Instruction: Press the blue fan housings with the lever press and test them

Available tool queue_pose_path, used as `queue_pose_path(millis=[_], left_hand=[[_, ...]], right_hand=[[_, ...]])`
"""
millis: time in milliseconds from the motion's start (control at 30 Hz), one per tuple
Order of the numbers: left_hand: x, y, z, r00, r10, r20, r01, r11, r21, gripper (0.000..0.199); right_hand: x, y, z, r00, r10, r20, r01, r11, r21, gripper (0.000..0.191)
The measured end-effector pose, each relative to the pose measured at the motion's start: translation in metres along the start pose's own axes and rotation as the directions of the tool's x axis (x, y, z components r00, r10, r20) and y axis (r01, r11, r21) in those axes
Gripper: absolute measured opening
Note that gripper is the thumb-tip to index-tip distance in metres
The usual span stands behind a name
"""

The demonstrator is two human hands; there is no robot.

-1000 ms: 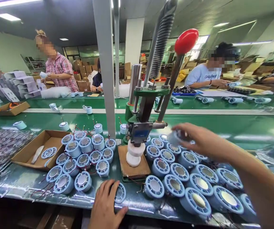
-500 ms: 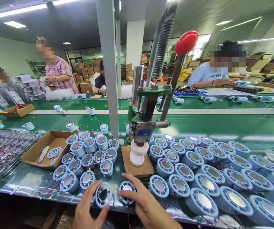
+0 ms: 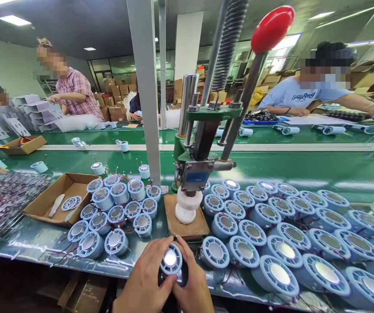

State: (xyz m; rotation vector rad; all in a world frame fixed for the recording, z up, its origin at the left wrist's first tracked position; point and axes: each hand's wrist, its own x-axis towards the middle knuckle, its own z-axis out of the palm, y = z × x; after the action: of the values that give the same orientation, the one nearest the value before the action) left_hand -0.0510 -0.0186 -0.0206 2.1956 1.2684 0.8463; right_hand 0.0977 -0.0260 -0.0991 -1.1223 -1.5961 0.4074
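At the bench's front edge, both my hands close around a light-blue round housing (image 3: pixel 170 259) with a bright silver disc in its middle. A slotted blue ring sits on its top, around the disc. My left hand (image 3: pixel 149 276) grips the left side, with its thumb at the near rim. From the right, my right hand (image 3: pixel 192 278) wraps the same housing, its fingertips near those of the left. The housing's lower part is hidden. Just beyond my fingers stands a hand press (image 3: pixel 200 169) with white round blocks (image 3: pixel 187 206) over a brown board (image 3: pixel 170 224).
Many similar housings stand to the right (image 3: pixel 280 276) and left (image 3: pixel 117 241), trailing thin wires. An open cardboard box (image 3: pixel 40 208) holds loose slotted rings (image 3: pixel 71 203). The press's red-knobbed lever (image 3: pixel 272 28) rises high. Co-workers sit or stand beyond the green belt (image 3: pixel 288 163).
My left hand has brought the slotted ring rightward onto the housing beside my right hand. Both hands now clasp that housing together. The view has shifted slightly.
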Motion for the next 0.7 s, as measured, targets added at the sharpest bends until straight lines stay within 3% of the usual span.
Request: queue_pose_path(millis=[200, 333, 433, 500, 567, 600, 667, 700], left_hand=[[-0.009, -0.005, 0.012, 0.974, -0.227, -0.011, 0.224, 0.966, -0.128, 0.077], [-0.019, -0.013, 0.034, 0.967, -0.24, -0.084, 0.215, 0.948, -0.233, 0.072], [-0.022, -0.017, 0.047, 0.955, -0.263, -0.133, 0.216, 0.931, -0.293, 0.062], [-0.02, -0.017, 0.048, 0.95, -0.298, -0.091, 0.259, 0.917, -0.303, 0.06], [-0.015, -0.014, 0.041, 0.941, -0.335, -0.044, 0.31, 0.907, -0.283, 0.06], [-0.01, -0.011, 0.035, 0.936, -0.352, -0.028, 0.332, 0.904, -0.271, 0.059], [0.003, -0.003, 0.019, 0.93, -0.368, -0.01, 0.353, 0.898, -0.261, 0.056], [0.012, 0.001, 0.01, 0.933, -0.361, -0.012, 0.345, 0.9, -0.267, 0.054]], right_hand=[[-0.008, 0.007, 0.007, 0.991, 0.109, 0.083, -0.116, 0.989, 0.093, 0.079], [-0.008, 0.01, -0.002, 0.973, 0.04, 0.226, -0.036, 0.999, -0.022, 0.067], [0.007, -0.002, -0.031, 0.91, 0.001, 0.415, 0.059, 0.99, -0.13, 0.075], [0.035, -0.025, -0.066, 0.879, -0.08, 0.471, 0.184, 0.966, -0.179, 0.084], [0.084, -0.062, -0.11, 0.881, -0.224, 0.417, 0.345, 0.907, -0.242, 0.085], [0.115, -0.084, -0.132, 0.895, -0.306, 0.324, 0.405, 0.862, -0.304, 0.079], [0.187, -0.128, -0.173, 0.866, -0.472, 0.163, 0.494, 0.759, -0.425, 0.058], [0.225, -0.147, -0.188, 0.864, -0.502, 0.043, 0.452, 0.734, -0.507, 0.052]])
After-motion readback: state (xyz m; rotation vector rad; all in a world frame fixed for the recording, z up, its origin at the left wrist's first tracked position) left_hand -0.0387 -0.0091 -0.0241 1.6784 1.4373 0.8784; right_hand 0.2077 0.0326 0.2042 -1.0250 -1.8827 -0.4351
